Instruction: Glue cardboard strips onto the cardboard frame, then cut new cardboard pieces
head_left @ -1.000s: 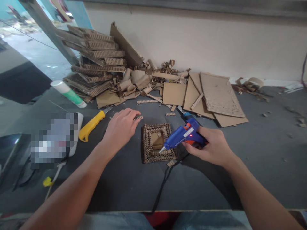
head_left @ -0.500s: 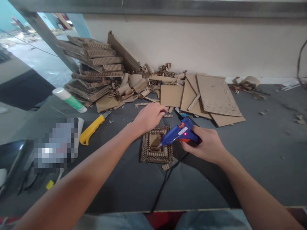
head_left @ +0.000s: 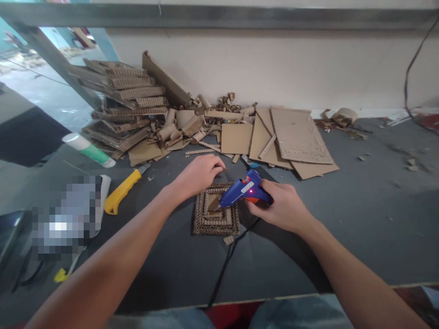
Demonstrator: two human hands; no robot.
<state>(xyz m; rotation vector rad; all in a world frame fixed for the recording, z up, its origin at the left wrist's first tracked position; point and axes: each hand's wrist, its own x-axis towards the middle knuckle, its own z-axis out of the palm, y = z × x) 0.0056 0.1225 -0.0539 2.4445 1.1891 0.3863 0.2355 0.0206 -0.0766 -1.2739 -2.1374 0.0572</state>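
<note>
My right hand (head_left: 279, 208) grips a blue hot glue gun (head_left: 242, 191) with a red light lit. Its nozzle points left and down onto the middle of a small square layered cardboard frame (head_left: 214, 221) lying flat on the dark table. My left hand (head_left: 199, 173) hovers just behind the frame's far edge, fingers curled and pinching a small cardboard strip (head_left: 222, 170) that barely shows at the fingertips. The gun's black cord (head_left: 222, 269) runs toward me, off the table's near edge.
A yellow utility knife (head_left: 120, 194) and a green-and-white glue bottle (head_left: 87, 148) lie at the left. Stacked corrugated cardboard (head_left: 120, 105), curled scraps (head_left: 181, 123) and flat sheets (head_left: 295, 135) line the back wall. A blurred object (head_left: 65, 214) sits at the near left.
My left hand reached right to a loose strip behind the frame, then drew back with it pinched. The glue gun's nozzle moved from the frame's near right corner to its centre.
</note>
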